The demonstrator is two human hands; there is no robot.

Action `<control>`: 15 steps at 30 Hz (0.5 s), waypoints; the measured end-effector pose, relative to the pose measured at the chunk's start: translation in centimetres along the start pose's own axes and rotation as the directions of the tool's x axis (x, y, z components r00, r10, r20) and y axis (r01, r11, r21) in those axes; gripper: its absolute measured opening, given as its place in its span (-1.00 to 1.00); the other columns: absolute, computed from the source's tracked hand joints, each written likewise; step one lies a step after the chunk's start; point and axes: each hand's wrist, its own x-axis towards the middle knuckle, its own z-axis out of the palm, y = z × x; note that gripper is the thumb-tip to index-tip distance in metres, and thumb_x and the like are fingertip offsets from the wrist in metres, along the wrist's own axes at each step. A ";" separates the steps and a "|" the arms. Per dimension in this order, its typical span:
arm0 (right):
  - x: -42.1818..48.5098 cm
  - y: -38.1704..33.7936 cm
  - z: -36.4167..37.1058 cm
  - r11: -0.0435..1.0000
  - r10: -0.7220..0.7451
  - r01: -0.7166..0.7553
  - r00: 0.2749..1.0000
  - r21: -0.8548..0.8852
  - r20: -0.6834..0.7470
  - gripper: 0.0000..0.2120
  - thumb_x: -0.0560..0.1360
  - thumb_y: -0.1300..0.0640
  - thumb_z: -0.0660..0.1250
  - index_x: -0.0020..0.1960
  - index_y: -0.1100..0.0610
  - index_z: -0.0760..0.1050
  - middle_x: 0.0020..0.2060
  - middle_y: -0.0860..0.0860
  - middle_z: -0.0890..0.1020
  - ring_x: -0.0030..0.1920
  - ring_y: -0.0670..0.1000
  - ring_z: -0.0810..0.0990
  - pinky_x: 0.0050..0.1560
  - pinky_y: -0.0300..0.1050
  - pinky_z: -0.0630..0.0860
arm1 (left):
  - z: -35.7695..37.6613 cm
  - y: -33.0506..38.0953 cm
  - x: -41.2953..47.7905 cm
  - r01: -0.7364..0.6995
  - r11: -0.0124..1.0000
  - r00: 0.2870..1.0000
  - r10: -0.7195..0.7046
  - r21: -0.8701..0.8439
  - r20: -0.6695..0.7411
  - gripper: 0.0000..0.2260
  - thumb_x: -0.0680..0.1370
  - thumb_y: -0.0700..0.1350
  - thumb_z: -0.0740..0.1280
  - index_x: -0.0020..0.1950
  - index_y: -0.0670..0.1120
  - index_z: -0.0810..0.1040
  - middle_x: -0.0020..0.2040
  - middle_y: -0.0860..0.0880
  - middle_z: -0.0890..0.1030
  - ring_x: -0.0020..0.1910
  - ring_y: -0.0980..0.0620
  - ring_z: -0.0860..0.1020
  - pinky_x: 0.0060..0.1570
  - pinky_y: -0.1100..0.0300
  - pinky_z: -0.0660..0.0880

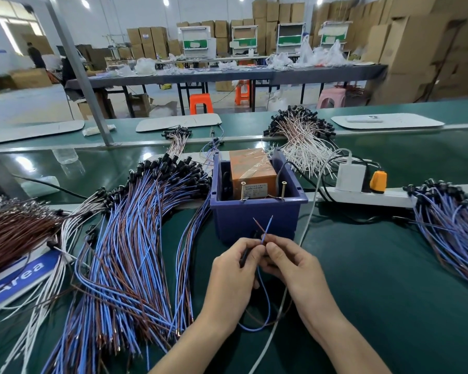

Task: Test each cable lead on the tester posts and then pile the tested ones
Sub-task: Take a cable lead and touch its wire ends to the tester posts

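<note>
My left hand (234, 268) and my right hand (287, 261) meet just in front of the blue tester box (254, 220). Together they pinch one cable lead (265, 300), whose blue and brown wire ends (264, 226) cross and stick up above my fingertips. The rest of the lead loops down between my wrists. My left hand also holds the lead's black plug end. Two upright screw posts (243, 190) (283, 188) stand on the box's front rim, beside an orange taped unit (251, 171). The wire tips are short of the posts.
A big heap of blue and brown leads (135, 238) lies to the left, and a smaller pile (449, 220) to the right. White-wired leads (300, 136) lie behind the box. A white power strip (368, 197) with a charger and an orange plug sits to the right.
</note>
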 end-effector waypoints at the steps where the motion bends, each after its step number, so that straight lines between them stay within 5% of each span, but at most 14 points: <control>1: 0.0 0.0 0.0 1.000 0.001 -0.001 1.000 0.008 0.004 -0.81 0.60 0.21 0.34 0.08 0.02 0.70 -0.02 0.04 0.75 0.03 0.01 0.72 -0.01 -0.23 0.62 | 0.0 -0.1 0.0 -0.009 1.000 1.000 0.009 0.022 0.001 -0.83 0.65 -0.08 0.32 0.03 0.19 0.63 -0.19 0.08 0.68 -0.44 0.10 0.55 -0.36 0.25 0.52; 8: 0.2 0.0 -0.2 1.000 0.000 0.000 1.000 0.000 0.012 -0.81 0.59 0.17 0.36 0.06 -0.04 0.71 0.00 0.03 0.74 0.05 -0.01 0.72 -0.02 -0.25 0.61 | 0.0 -0.1 -0.2 -0.137 0.973 0.991 0.133 0.186 0.033 -0.83 0.69 -0.02 0.24 0.15 0.22 0.57 -0.19 0.25 0.66 -0.30 0.19 0.61 -0.27 0.39 0.47; 12: 0.6 -0.2 -0.4 0.976 0.119 -0.109 0.992 0.190 -0.041 -0.86 0.63 0.22 0.28 0.07 0.14 0.62 -0.04 0.17 0.74 -0.01 0.12 0.73 -0.08 -0.16 0.65 | 0.1 -0.1 -0.2 -0.152 0.971 0.988 0.155 0.183 -0.001 -0.79 0.69 -0.07 0.22 0.16 0.25 0.54 -0.09 0.27 0.66 -0.27 0.20 0.63 -0.22 0.41 0.48; 15: 1.0 -1.0 -0.8 0.922 0.227 -0.182 0.969 0.343 -0.094 -0.88 0.67 0.22 0.19 0.05 0.15 0.51 -0.31 0.07 0.67 -0.31 0.08 0.69 -0.23 -0.08 0.66 | -0.2 0.1 -0.1 -0.148 0.985 0.984 0.156 0.093 -0.086 -0.77 0.70 -0.10 0.20 0.17 0.24 0.54 -0.10 0.13 0.65 -0.36 0.07 0.58 -0.30 0.23 0.53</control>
